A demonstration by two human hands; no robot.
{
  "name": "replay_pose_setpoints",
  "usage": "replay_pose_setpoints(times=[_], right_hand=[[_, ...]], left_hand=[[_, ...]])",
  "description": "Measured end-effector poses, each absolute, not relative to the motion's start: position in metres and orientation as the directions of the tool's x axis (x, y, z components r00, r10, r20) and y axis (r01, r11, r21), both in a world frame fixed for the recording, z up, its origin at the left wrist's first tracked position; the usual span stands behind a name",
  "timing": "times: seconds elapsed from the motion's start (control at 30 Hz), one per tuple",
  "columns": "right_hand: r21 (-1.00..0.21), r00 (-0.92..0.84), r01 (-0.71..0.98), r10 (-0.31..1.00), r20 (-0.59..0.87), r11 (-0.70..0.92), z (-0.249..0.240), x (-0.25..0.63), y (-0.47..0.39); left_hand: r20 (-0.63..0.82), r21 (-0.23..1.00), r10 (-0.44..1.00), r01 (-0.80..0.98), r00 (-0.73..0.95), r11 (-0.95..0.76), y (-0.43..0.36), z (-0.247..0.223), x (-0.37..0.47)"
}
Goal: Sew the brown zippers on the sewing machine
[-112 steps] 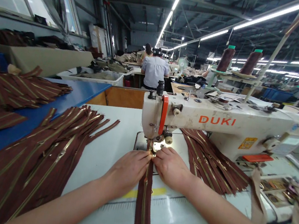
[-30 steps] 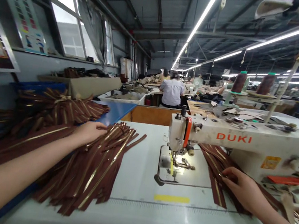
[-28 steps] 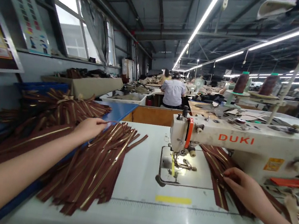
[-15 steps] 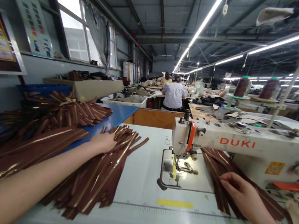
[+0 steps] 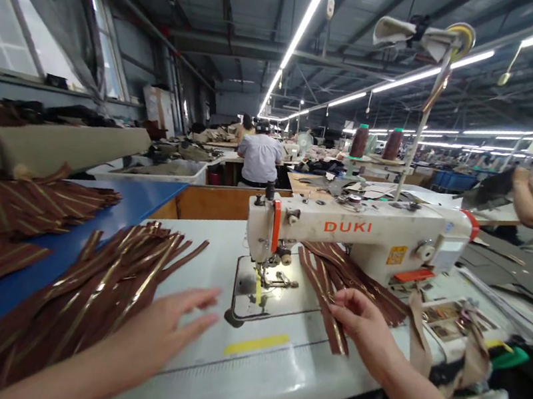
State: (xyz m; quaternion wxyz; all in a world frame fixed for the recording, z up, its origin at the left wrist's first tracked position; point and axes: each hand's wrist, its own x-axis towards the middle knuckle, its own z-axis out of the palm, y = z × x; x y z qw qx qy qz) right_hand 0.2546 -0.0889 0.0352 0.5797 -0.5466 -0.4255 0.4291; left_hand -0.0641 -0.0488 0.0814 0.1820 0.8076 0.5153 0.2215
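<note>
The left hand (image 5: pixel 170 329) has thumb and fingers spread apart, above the white table (image 5: pixel 211 386), between the left pile of zippers (image 5: pixel 95 287) and the needle plate (image 5: pixel 249 306). It is blurred, so I cannot tell if it touches the surface. The right hand (image 5: pixel 365 326) pinches the edge of a brown zipper (image 5: pixel 315 278) between thumb and fingertips. This zipper lies to the right of the needle plate, along the left side of the right pile of zippers (image 5: pixel 378 288), and its lower end reaches near the ruler marks (image 5: pixel 207 367), inside the front edge of the table. A strip of bare white surface separates the left pile from the sewing machine (image 5: pixel 308 223). In front of the plate lies yellow tape (image 5: pixel 256 345).
</note>
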Motion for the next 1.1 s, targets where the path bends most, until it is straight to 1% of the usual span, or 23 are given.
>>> replay_pose_setpoints(times=[0.03, 0.07, 0.1, 0.13, 0.2, 0.23, 0.3, 0.43, 0.5, 0.63, 0.7, 0.8, 0.9, 1.0, 1.1], right_hand=[[-0.997, 0.265, -0.053, 0.963, 0.045, 0.061, 0.031, 0.247, -0.097], [-0.995, 0.244, -0.064, 0.968, 0.057, 0.075, 0.025, 0.238, -0.106], [-0.994, 0.219, -0.084, 0.974, 0.054, 0.074, 0.019, 0.229, -0.115], [-0.992, 0.183, -0.113, 0.982, 0.041, 0.063, 0.013, 0.221, -0.123], [-0.985, 0.100, -0.165, 0.995, 0.028, 0.044, 0.002, 0.209, -0.139], [-0.982, 0.080, -0.185, 0.996, 0.031, 0.046, -0.002, 0.207, -0.146], [-0.978, 0.064, -0.203, 0.998, 0.030, 0.042, -0.006, 0.208, -0.155], [-0.976, 0.064, -0.212, 0.996, -0.058, -0.043, -0.004, 0.225, -0.159], [-0.966, 0.036, -0.247, 0.995, -0.092, -0.080, -0.001, 0.227, -0.155], [-0.938, -0.195, -0.333, 0.980, -0.025, -0.090, 0.007, 0.215, -0.145], [-0.946, -0.263, -0.315, 0.965, 0.007, -0.079, 0.010, 0.208, -0.142], [-0.972, -0.213, -0.232, 0.975, 0.069, 0.018, 0.009, 0.204, -0.142], [-0.981, -0.146, -0.132, 0.976, 0.160, 0.142, 0.007, 0.202, -0.144], [-0.975, -0.090, -0.027, 0.971, 0.223, 0.221, 0.006, 0.199, -0.147], [-0.969, -0.035, -0.023, 0.968, 0.247, 0.246, 0.006, 0.193, -0.149]], left_hand=[[0.033, 0.706, 0.901, 0.628, 0.433, -0.327, -0.062, 0.072, -0.043], [-0.075, 0.842, 0.868, 0.497, 0.491, -0.209, -0.073, 0.062, -0.021], [-0.150, 0.928, 0.835, 0.366, 0.530, -0.066, -0.082, 0.053, 0.000], [-0.221, 0.963, 0.808, 0.255, 0.545, 0.091, -0.089, 0.045, 0.020], [-0.289, 0.944, 0.788, 0.028, 0.544, 0.328, -0.097, 0.032, 0.052], [-0.310, 0.916, 0.783, -0.053, 0.539, 0.398, -0.098, 0.028, 0.064], [-0.330, 0.873, 0.781, -0.142, 0.530, 0.466, -0.100, 0.025, 0.077], [-0.343, 0.847, 0.753, -0.161, 0.562, 0.507, -0.104, 0.032, 0.075], [-0.362, 0.839, 0.737, -0.146, 0.570, 0.524, -0.108, 0.035, 0.071], [-0.391, 0.856, 0.735, -0.073, 0.554, 0.511, -0.114, 0.035, 0.063], [-0.401, 0.863, 0.739, -0.047, 0.542, 0.503, -0.115, 0.036, 0.059], [-0.417, 0.853, 0.736, -0.051, 0.533, 0.520, -0.118, 0.040, 0.053], [-0.421, 0.832, 0.710, -0.070, 0.565, 0.550, -0.123, 0.043, 0.051], [-0.408, 0.827, 0.692, -0.079, 0.596, 0.556, -0.128, 0.042, 0.053], [-0.398, 0.831, 0.692, -0.082, 0.602, 0.550, -0.129, 0.038, 0.056]])
